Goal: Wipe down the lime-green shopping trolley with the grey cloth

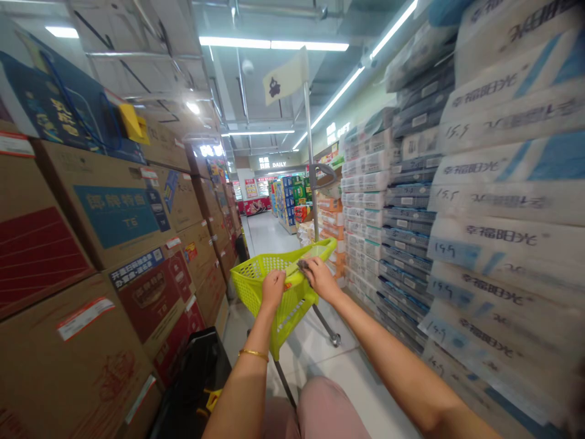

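A small lime-green plastic shopping cart [292, 311] stands in front of me, with perforated basket walls and grey metal legs. A pole [310, 146] rises from its right side, carrying a pale flag [286, 76] with a dark figure on it. My left hand [273, 286] is closed on the cart's near edge. To its right, my right hand [320, 277] has its fingers closed over a small dark grey item [303, 266] against the cart's rim; its kind is too small to tell. Some orange marking shows on the edge between the hands.
Stacked cardboard cartons [109, 207] line the left side, with a black object [194, 372] low beside them. Tall stacks of plastic-wrapped packs [493, 231] wall the right. The tiled aisle floor [267, 235] runs ahead toward product displays [287, 198].
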`<state>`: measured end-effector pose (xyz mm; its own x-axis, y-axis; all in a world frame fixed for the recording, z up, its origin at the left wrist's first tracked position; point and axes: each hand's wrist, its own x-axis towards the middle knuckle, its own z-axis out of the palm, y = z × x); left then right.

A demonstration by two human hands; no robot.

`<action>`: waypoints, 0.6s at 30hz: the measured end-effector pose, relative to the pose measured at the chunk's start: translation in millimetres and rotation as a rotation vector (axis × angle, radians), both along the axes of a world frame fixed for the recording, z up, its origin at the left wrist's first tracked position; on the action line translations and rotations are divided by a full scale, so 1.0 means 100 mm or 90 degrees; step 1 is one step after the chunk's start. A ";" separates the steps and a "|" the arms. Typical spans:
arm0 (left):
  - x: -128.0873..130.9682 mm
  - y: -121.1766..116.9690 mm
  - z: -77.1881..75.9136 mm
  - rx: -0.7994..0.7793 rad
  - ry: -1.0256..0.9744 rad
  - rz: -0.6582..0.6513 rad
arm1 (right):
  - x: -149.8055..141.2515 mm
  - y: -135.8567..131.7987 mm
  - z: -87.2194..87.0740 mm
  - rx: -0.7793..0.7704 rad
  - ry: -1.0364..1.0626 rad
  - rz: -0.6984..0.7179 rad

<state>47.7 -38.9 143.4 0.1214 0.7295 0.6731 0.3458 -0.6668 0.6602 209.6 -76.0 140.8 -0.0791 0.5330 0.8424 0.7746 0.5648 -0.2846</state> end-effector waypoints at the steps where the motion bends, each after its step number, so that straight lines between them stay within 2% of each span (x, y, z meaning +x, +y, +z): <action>1: 0.00 -0.01 0.00 0.000 -0.004 0.005 | 0.01 -0.01 0.00 -0.001 0.012 -0.012; 4: -0.03 -0.02 -0.01 0.001 -0.019 0.024 | -0.11 -0.06 -0.01 -0.005 0.031 -0.021; 11: -0.15 -0.01 -0.03 -0.002 -0.040 0.033 | -0.68 -0.19 -0.05 0.016 0.029 -0.047; 15: -0.24 -0.04 -0.03 -0.009 -0.045 0.026 | -0.72 -0.14 -0.09 0.042 -0.015 -0.040; 18: -0.29 -0.06 -0.03 -0.018 -0.038 0.015 | -0.65 -0.07 -0.10 0.053 -0.050 0.004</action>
<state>18.4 -44.9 140.7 0.0644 0.7503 0.6580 0.3211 -0.6398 0.6982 144.9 -82.7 130.5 -0.1498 0.4602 0.8751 0.7886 0.5895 -0.1750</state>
